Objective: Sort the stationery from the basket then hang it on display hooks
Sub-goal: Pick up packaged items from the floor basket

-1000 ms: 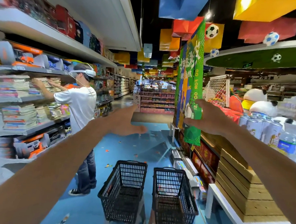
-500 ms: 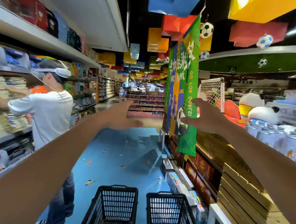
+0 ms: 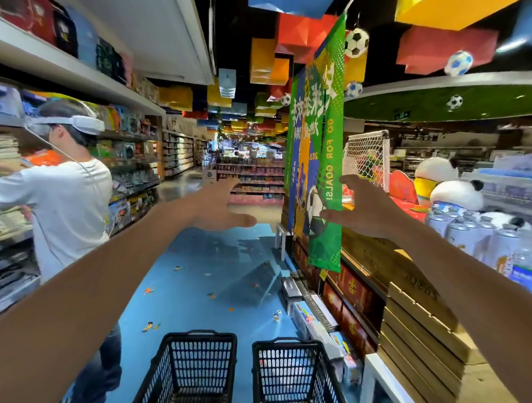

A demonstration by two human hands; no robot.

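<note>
1. Both arms stretch out ahead over the aisle. The left hand (image 3: 217,207) and the right hand (image 3: 362,207) have fingers straight and spread, and neither holds anything.
2. Two black baskets stand near on the blue floor, the left basket (image 3: 198,370) beside the right basket (image 3: 288,377). Whether stationery lies inside them cannot be told.
3. Sorting looks not yet begun, since nothing is picked up.
4. The next move calls for lowering a hand into a basket, then finding hooks. None show plainly, though they may be on the left shelves (image 3: 135,174).
</note>
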